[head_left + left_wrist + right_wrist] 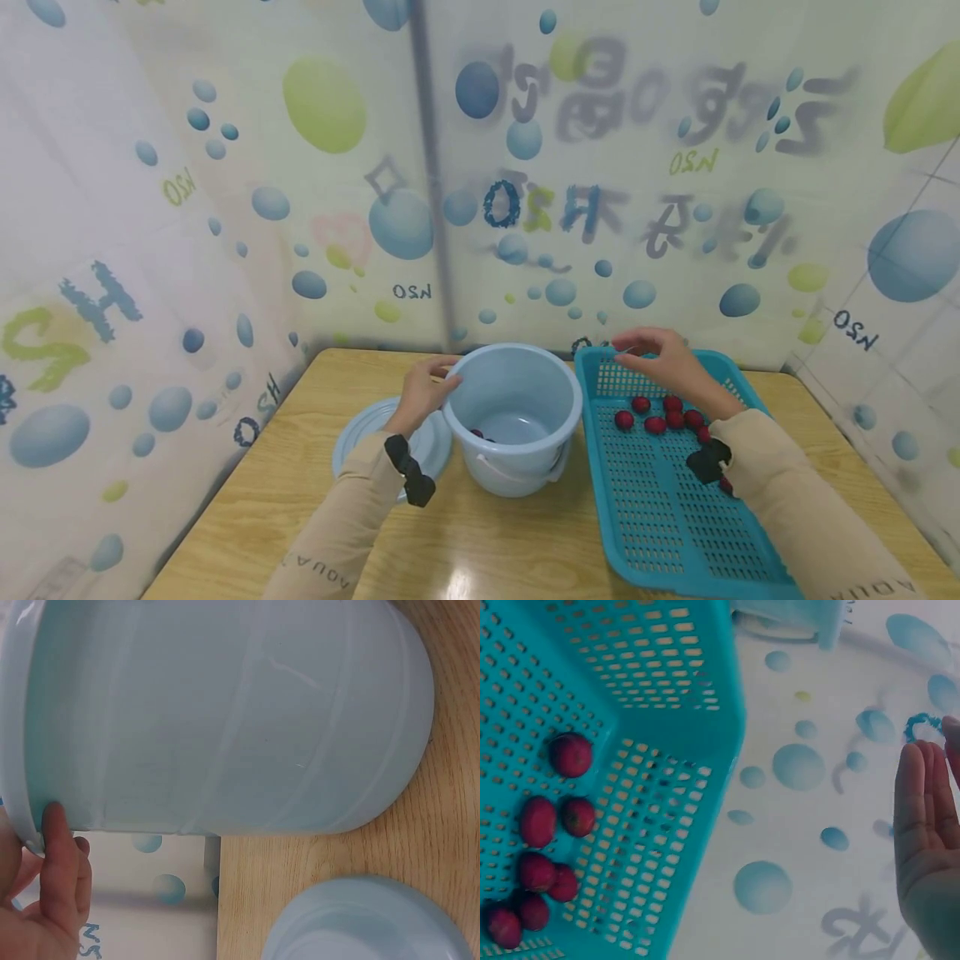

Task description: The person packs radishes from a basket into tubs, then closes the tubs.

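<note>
My left hand [426, 390] holds the left rim of a pale blue plastic bucket [517, 462], its fingers over the edge. The bucket stands upright with its handle hanging down in front. Small dark red fruits [477, 433] lie on its floor, partly hidden by the near wall. Above the far end of a turquoise basket [645, 533] is my right hand [663, 364], fingers extended and thumb apart, with pale wall showing in the gap. Several more round, dark red fruits [655, 425] lie at the basket's far end, some behind the right forearm.
A round pale blue lid [363, 429] lies on the wooden table [465, 542] left of the bucket, partly under my left forearm. The basket stands close to the bucket's right side. A bubble-patterned curtain [360, 167] rises behind the table's far edge.
</note>
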Demonstrator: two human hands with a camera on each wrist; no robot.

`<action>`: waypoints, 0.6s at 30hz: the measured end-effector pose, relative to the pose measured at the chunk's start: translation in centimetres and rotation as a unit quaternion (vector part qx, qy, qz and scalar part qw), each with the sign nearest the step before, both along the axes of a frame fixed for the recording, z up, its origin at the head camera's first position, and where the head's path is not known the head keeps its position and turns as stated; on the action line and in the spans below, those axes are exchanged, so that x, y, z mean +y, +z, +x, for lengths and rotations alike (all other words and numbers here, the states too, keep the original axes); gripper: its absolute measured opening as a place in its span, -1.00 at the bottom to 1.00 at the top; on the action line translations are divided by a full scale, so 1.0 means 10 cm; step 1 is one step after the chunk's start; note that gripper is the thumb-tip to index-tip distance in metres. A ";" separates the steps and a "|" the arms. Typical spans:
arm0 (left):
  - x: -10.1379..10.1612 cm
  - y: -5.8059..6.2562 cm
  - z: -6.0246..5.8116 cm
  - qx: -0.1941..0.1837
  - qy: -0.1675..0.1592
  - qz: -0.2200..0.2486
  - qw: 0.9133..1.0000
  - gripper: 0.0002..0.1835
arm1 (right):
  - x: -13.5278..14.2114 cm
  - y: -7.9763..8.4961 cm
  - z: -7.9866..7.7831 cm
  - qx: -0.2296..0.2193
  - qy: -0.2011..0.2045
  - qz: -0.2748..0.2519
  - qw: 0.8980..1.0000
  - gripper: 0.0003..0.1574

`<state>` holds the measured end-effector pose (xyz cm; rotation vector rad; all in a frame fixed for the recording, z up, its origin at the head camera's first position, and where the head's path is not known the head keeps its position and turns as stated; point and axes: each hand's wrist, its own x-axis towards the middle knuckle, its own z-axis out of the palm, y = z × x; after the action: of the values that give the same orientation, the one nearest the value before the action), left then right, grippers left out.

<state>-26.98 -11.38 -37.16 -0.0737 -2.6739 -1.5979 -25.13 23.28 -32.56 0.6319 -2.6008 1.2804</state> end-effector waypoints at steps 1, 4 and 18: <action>0.00 0.00 0.00 -0.001 0.000 0.000 1.000 -0.66 | 0.03 -0.03 0.01 -0.006 -0.006 0.002 1.000 -0.62; 0.00 0.00 0.01 -0.001 0.000 0.000 1.000 -0.66 | 0.13 -0.11 0.03 -0.021 -0.025 0.010 0.999 -0.60; 0.00 0.01 0.01 0.002 -0.002 -0.005 1.000 -0.66 | 0.49 -0.66 0.04 -0.092 -0.104 0.003 0.990 -0.52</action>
<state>-26.91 -11.34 -37.07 -0.0819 -2.6793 -1.5845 -24.72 28.13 -39.16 0.2441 -2.7282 1.3214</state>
